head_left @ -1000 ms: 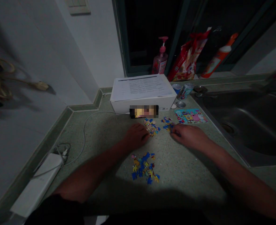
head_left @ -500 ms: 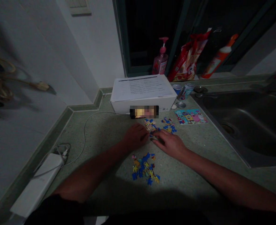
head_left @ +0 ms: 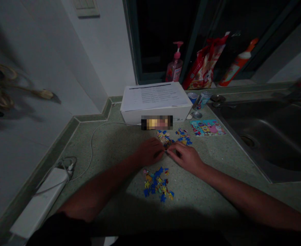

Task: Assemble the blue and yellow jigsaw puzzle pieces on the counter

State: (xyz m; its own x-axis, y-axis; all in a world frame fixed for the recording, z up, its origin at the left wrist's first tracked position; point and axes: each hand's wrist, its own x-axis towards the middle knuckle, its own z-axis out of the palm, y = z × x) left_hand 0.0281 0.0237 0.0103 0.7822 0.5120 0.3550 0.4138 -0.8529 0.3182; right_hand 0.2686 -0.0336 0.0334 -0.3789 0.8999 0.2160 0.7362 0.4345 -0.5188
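Observation:
My left hand (head_left: 150,152) and my right hand (head_left: 188,157) meet fingertip to fingertip over the countertop, both closed in a pinch. Between them is a small jigsaw puzzle piece (head_left: 166,150), mostly covered by the fingers. Just beyond the fingertips lies a cluster of loose puzzle pieces (head_left: 163,136), partly hidden by my hands. Another group of blue and yellow pieces (head_left: 184,136) is behind my right hand. Nearer to me, a heap of mostly blue and yellow puzzle pieces (head_left: 157,184) rests between my forearms.
A white box (head_left: 155,97) with a printed sheet stands at the back, a blurred-out object (head_left: 157,122) before it. Right of the pieces lie a colourful picture card (head_left: 208,127) and a can (head_left: 204,100), then the sink (head_left: 273,136). A power strip (head_left: 41,201) and cable are left.
My right thumb and fingers have closed into a pinch. My left hand has shifted slightly right and nearer to me, bringing the fingertips together on the piece.

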